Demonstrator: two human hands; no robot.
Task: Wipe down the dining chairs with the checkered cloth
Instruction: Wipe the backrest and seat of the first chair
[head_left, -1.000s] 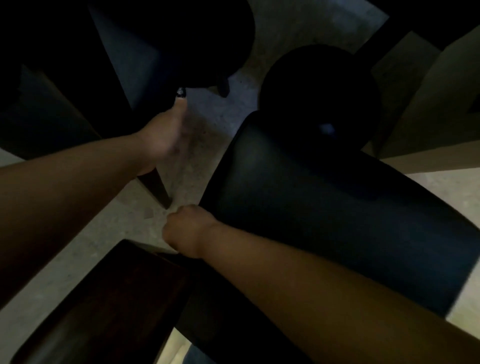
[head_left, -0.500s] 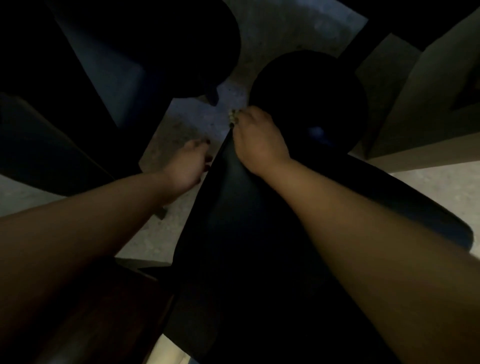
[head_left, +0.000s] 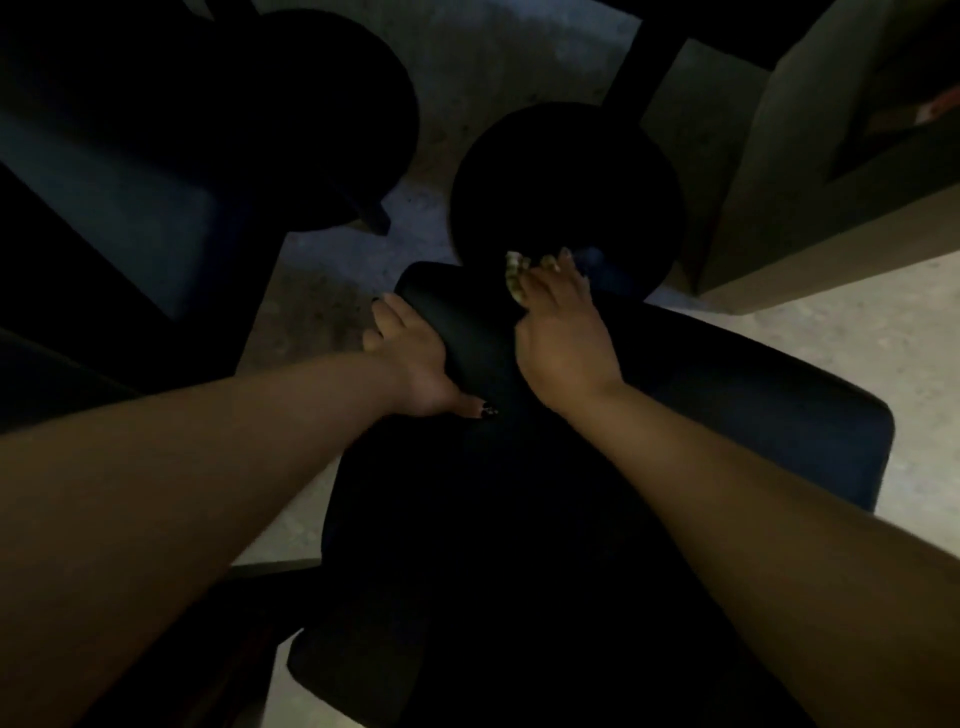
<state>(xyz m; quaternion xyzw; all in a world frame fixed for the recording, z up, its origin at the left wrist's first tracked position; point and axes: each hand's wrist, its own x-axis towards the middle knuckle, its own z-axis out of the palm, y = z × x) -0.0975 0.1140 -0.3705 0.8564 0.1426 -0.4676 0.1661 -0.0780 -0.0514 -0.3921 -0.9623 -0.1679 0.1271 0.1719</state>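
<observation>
A black dining chair (head_left: 701, 415) fills the middle of the dim view, its dark padded panel tilted toward me. My left hand (head_left: 415, 358) grips the panel's left edge, thumb on the top face and fingers wrapped around the side. My right hand (head_left: 563, 332) presses on the panel's far end. A small bunch of the pale checkered cloth (head_left: 513, 278) pokes out beside its fingers; the rest of the cloth is hidden under the hand.
Two round black seats stand beyond the chair, one at far left (head_left: 322, 119) and one straight ahead (head_left: 566, 192). A dark furniture panel (head_left: 119, 208) is on the left and a wooden cabinet (head_left: 769, 218) on the right. Pale floor (head_left: 779, 322) shows between them.
My right hand slid from the chair's near-left edge up to its far end with the cloth. My left hand came down from the far-left furniture and took hold of the chair's left edge.
</observation>
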